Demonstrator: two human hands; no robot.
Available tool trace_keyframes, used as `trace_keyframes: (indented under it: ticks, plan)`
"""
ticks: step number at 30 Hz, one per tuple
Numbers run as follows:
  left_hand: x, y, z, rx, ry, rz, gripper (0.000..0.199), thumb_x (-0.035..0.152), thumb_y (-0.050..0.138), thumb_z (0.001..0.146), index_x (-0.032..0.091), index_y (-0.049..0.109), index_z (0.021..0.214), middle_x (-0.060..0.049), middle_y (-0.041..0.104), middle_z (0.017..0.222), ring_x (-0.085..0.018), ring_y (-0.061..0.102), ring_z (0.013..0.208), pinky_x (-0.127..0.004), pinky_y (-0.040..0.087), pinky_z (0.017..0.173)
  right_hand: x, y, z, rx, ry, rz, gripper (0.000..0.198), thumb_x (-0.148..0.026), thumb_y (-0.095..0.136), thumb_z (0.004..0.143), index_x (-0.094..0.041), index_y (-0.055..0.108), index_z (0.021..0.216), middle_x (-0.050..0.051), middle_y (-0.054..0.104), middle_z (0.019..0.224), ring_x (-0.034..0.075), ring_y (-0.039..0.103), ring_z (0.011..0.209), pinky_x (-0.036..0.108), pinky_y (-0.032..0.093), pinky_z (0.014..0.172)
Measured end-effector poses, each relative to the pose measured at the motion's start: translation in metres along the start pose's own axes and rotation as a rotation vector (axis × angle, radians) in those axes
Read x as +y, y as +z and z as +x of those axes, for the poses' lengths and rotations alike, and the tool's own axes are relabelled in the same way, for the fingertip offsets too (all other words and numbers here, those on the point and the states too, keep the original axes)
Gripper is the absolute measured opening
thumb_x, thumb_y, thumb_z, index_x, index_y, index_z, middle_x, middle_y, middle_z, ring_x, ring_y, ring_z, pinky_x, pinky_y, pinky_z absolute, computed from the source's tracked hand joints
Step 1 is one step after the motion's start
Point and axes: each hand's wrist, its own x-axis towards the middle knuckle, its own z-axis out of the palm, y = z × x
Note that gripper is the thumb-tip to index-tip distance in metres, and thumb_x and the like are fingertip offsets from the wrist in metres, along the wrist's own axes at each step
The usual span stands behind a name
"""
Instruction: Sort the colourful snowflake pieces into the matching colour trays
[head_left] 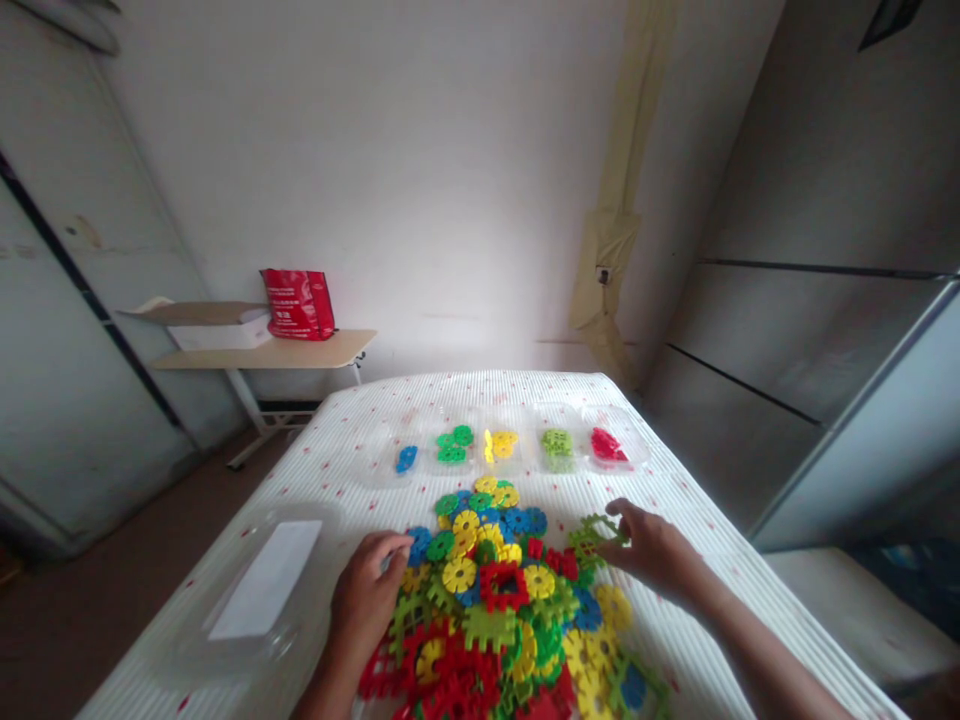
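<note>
My left hand (369, 588) is at the left side of a heap of plastic building pieces, thumb and forefinger closed at the edge of a blue notched disc (419, 545). On the right, my right hand (651, 547) has its thumb and fingers around a light green square piece (589, 538) at the heap's edge. Between the hands lie yellow discs (459, 575), green discs (441, 546), red square pieces (504, 586) and more light green squares (489, 627), mixed and overlapping. My palms and some fingertips are hidden.
Behind the heap, a clear divided tray (382, 470) holds blue, green, yellow, light green and red pieces in separate compartments. A clear lid (289, 640) with a white paper (267, 580) lies at left. A red bag (298, 305) and box (217, 330) stand on a side table.
</note>
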Motion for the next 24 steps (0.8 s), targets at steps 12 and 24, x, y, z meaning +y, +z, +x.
trace_keyframes:
  ticks: [12,24]
  plan:
    - [0.004,-0.002,0.0,-0.01,-0.009,-0.018,0.026,0.037,0.046,0.073,0.022,0.067,0.078,-0.005,0.067,0.087,-0.02,0.062,0.086,-0.033,0.049,0.082,-0.032,0.018,-0.021,0.082,0.02,-0.264,0.028,-0.037,0.055,0.077,-0.02,0.053,0.099,0.011,0.067,0.093,0.025,0.065,0.081,0.028,0.043,0.061]
    - [0.003,-0.002,0.0,-0.009,-0.006,-0.007,0.027,0.037,0.046,0.074,0.021,0.067,0.078,-0.005,0.067,0.086,-0.02,0.062,0.086,-0.032,0.049,0.081,-0.028,0.031,-0.022,0.119,0.001,-0.324,0.035,-0.043,0.052,0.079,-0.017,0.051,0.103,0.012,0.066,0.091,0.025,0.065,0.081,0.027,0.044,0.061]
